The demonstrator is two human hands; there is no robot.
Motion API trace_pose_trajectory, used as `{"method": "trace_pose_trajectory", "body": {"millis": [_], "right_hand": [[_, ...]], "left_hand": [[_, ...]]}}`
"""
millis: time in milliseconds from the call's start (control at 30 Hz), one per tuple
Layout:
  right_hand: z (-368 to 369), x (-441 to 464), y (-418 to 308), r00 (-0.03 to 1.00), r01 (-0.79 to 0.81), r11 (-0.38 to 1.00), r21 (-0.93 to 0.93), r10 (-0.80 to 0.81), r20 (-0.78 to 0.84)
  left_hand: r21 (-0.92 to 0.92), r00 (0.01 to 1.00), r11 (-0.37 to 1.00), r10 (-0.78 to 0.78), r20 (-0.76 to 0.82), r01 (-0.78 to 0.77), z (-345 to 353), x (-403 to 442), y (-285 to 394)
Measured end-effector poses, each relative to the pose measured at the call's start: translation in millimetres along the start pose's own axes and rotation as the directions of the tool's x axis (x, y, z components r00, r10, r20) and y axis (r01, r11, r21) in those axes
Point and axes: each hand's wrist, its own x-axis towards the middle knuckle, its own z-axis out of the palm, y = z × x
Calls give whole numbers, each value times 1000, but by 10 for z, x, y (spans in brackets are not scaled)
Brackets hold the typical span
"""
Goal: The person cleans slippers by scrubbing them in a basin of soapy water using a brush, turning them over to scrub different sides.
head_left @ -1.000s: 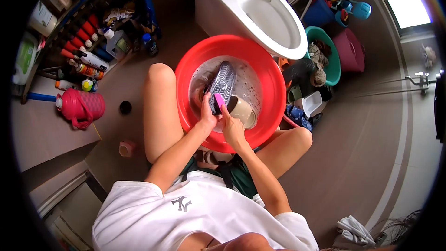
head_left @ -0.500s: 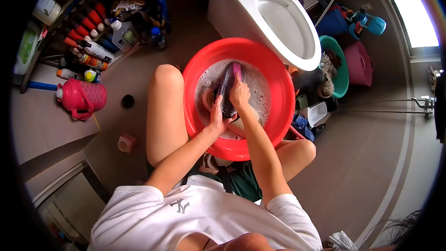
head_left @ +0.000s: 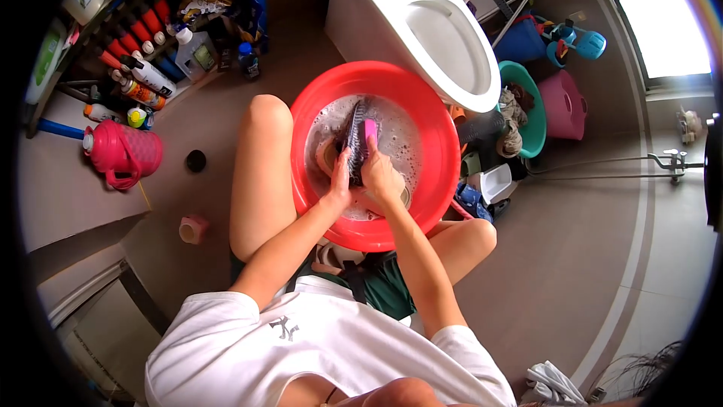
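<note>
A red basin [head_left: 446, 155] of cloudy, foamy water [head_left: 403, 124] stands between my knees. My left hand [head_left: 340, 179] is closed on the near end of a dark shoe [head_left: 352, 134], whose ridged sole shows tilted up above the water. In my right hand [head_left: 382, 178] is a pink scrubbing brush [head_left: 370, 129], pressed along the right side of the sole. Its bristles are hidden. Something beige [head_left: 326, 155], perhaps another shoe, lies partly under water beside my left hand.
Beyond the basin is a white toilet [head_left: 444, 38]. Bottles crowd a shelf [head_left: 143, 76] at left, near a pink thermos [head_left: 124, 152]. A teal tub [head_left: 533, 113] with cloth, a pink bucket [head_left: 563, 106] and several shoes [head_left: 474, 200] stand at right.
My right hand has drawn the brush down the sole toward me. The shoe stands a little more upright, and the whole view has shifted slightly.
</note>
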Motion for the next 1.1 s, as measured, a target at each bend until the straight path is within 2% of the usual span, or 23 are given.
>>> {"method": "trace_pose_trajectory", "body": {"millis": [67, 167, 233, 267, 367, 467, 500, 567, 667, 800, 867, 900, 1000, 1100], "right_hand": [[-43, -249, 14, 999, 38, 999, 37, -39, 23], [-29, -639, 119, 986, 160, 983, 91, -163, 28], [-110, -966, 59, 983, 180, 973, 144, -183, 11], [-170, -1107, 3, 981, 190, 967, 171, -193, 3], [-311, -1393, -88, 989, 37, 999, -4, -36, 147], [-345, -1354, -88, 994, 26, 996, -81, -18, 106], [-271, -1261, 10, 996, 21, 992, -128, -9, 94], [-172, -1088, 116, 994, 69, 993, -98, -60, 96], [-152, -843, 77, 994, 82, 994, -72, -76, 79], [-103, -298, 48, 990, 113, 989, -95, -120, -73], [-49, 104, 70, 1000, -3, 993, -115, 0, -24], [-7, 301, 94, 999, 5, 993, -117, -11, -45], [32, 752, 189, 996, 37, 993, -112, -45, -72], [1, 918, 243, 998, 54, 995, -86, -58, -38]], "left_hand": [[-57, 989, 997, 64, 133, -57, -325, 418, -205], [-200, 995, 980, 12, 96, 7, -109, 110, -59], [-294, 996, 954, -41, 73, 61, -40, -18, 0], [-281, 997, 960, -3, 79, 25, -34, -19, -6], [-277, 992, 956, 114, 47, -96, -100, 120, -118], [-189, 969, 957, 191, -156, -219, 0, 53, -125], [-146, 956, 950, 255, -149, -276, -58, 114, -188], [-61, 916, 919, 381, -127, -390, -215, 320, -347], [-13, 971, 992, 121, -206, -126, 2, -49, -83], [49, 959, 988, 154, -237, -146, -202, 207, -258], [60, 963, 990, 136, -232, -125, -236, 252, -262], [-60, 987, 995, 66, -148, -75, 53, -68, -19], [-48, 995, 998, -44, -93, 40, 67, -100, 44], [-56, 995, 998, -38, -90, 33, 77, -99, 29]]}}
